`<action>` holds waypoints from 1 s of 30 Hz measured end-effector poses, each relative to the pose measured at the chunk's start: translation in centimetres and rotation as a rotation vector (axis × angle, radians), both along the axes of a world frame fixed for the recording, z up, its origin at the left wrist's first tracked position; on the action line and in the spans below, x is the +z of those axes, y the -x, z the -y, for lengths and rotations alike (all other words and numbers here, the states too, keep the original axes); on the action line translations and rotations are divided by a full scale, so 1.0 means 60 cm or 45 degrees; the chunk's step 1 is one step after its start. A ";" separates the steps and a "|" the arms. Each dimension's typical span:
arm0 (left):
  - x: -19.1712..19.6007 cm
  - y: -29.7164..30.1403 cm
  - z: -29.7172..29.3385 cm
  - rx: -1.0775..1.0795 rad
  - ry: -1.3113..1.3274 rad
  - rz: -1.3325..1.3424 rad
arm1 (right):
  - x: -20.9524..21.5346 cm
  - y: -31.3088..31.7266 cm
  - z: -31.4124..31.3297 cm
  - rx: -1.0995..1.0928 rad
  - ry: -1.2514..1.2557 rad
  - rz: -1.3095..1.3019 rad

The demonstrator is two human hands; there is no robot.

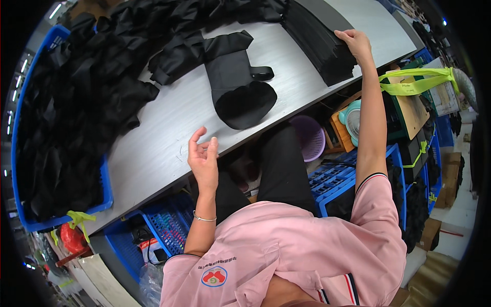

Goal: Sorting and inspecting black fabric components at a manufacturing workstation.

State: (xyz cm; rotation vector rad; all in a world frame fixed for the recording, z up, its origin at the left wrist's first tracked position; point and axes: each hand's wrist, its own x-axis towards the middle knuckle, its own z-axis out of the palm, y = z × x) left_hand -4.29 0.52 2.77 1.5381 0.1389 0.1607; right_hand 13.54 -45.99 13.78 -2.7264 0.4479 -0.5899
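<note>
My right hand [356,47] reaches to the far right of the table, thumb and fingers pinched at the edge of a long stack of flat black pieces [319,46]. Its fingertips seem to grip a black piece there, though the piece itself is hard to make out. My left hand [203,159] hovers by the table's near edge, empty, with its fingers loosely curled and apart. Between my hands lies a black sewn piece [230,77] with a rounded, mitt-like end hanging near the edge and a small strap loop [262,73] at its side.
A blue crate [108,187] heaped with black pieces [66,117] stands at the left. More black pieces [169,20] run along the back of the grey table [153,148]. Below the table are a purple basket [309,138], a turquoise fan [352,123] and blue baskets [332,179].
</note>
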 end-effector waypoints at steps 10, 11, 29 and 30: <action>-0.024 0.041 0.050 -0.739 0.383 -0.258 | -0.021 0.234 -0.198 0.453 0.588 0.217; -0.030 0.042 0.061 -0.845 0.418 -0.315 | -0.044 0.274 -0.219 0.588 0.486 0.234; -0.098 0.117 0.199 -1.328 1.345 -1.000 | -0.083 0.586 -0.364 0.676 -1.180 -0.449; -0.072 0.116 0.199 -1.368 1.378 -0.861 | -0.078 0.591 -0.365 0.723 -1.223 -0.427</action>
